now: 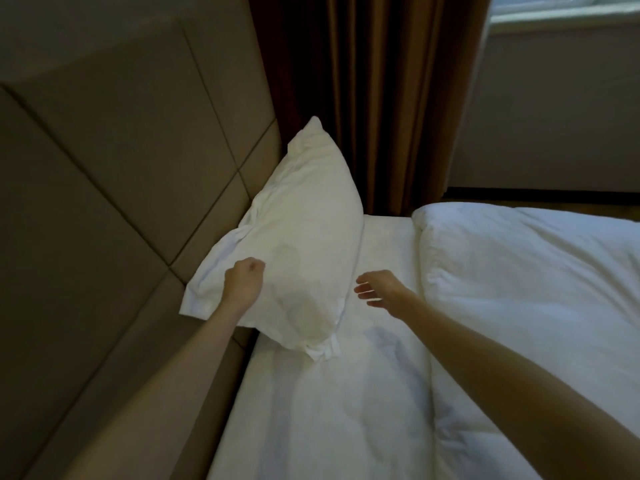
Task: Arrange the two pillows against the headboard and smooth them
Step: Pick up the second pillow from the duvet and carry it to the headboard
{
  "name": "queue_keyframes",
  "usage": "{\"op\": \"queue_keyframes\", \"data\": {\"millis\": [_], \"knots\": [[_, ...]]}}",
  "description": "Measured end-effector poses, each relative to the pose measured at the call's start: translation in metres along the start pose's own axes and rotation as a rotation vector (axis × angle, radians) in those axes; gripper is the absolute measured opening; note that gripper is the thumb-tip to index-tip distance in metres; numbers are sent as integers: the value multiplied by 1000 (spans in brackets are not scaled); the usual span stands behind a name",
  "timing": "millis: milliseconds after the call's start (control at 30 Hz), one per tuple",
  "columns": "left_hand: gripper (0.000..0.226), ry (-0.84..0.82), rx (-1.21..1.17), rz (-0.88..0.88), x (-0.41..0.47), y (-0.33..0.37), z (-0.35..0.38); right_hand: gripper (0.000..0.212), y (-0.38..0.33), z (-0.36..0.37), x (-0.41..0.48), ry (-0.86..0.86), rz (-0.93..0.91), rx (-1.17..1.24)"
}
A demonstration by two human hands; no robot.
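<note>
One white pillow (304,233) leans tilted against the padded beige headboard (114,174), its lower corner resting on the sheet. My left hand (244,277) is closed on the pillow's near upper edge, bunching the case. My right hand (377,289) hovers open just right of the pillow, fingers spread, above the sheet and not touching the pillow. A second pillow is not in view.
A white sheet (329,410) covers the mattress. A folded-back white duvet (526,278) lies on the right. A brown curtain (374,98) hangs behind the bed's far side, with a window (568,8) at top right.
</note>
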State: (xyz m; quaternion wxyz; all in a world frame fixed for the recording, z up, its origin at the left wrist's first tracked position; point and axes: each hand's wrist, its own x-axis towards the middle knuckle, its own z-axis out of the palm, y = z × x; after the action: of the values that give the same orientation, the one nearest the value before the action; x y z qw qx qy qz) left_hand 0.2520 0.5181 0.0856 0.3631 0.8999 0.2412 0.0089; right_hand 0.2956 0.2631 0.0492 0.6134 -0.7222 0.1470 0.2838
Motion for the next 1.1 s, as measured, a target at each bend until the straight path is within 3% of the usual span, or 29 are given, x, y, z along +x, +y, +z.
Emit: {"op": "queue_keyframes", "data": {"millis": [133,367,800,1100], "knots": [[25,-19,-394,-123,-49,18,2,14,6,-12,-48,7,-40,48],[28,-61,-660,-203,-113,32,9,16,26,-37,-123,24,-76,117],[18,-242,-809,-224,-231,25,62,20,101,-97,-217,132,-110,210],[15,-446,-729,-210,-268,15,112,20,182,-137,-252,252,-20,306]]}}
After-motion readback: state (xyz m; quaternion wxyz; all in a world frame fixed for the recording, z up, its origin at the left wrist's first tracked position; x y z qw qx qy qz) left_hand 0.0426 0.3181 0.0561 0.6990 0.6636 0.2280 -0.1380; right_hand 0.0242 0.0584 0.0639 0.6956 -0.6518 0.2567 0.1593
